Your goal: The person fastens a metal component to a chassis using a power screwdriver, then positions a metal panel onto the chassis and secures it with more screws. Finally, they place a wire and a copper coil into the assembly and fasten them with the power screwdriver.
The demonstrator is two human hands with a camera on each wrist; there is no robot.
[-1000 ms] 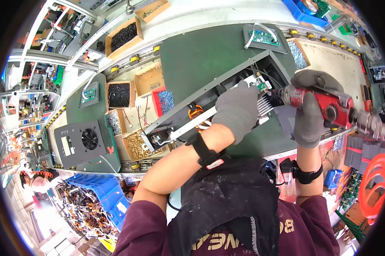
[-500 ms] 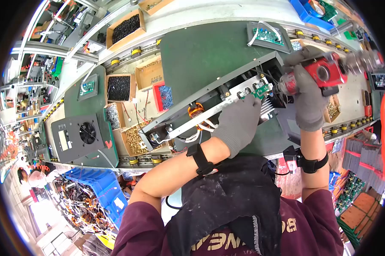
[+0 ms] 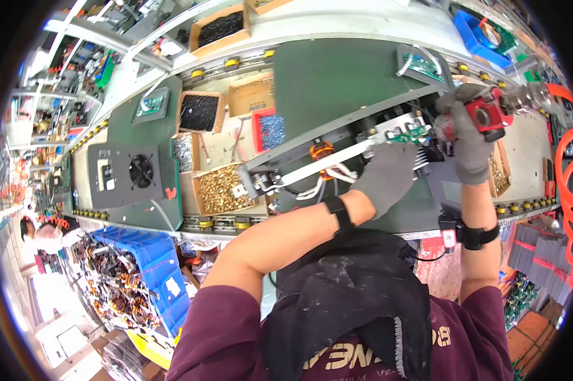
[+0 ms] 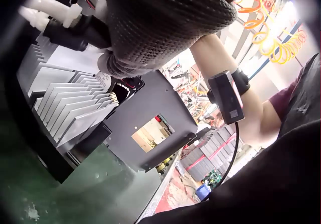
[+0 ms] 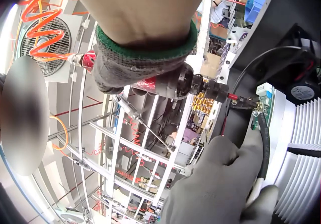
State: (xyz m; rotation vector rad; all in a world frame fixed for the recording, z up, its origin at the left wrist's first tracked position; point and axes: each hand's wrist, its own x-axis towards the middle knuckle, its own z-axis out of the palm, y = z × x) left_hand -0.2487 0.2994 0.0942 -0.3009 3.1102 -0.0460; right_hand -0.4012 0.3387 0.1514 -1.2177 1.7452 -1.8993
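Observation:
My gloved right hand grips a red air screwdriver, held level with its hose end to the right. In the right wrist view its bit reaches a small green circuit board. That board is at the right end of a white metal bar, inside a long dark grey metal housing. The left hand, also gloved, is just below the board and pinches a black-sleeved cable that runs up to it. Silver heat sink fins stand beside this hand.
A copper-wound coil sits inside the housing. Boxes of brass fasteners and black screws stand to the left, near a grey panel with a fan. Another circuit board lies behind. An orange coiled hose hangs at right.
The left hand has drawn back from over the board to its near side. The screwdriver has swung, its rear end moving away from the body. The whole head view has shifted.

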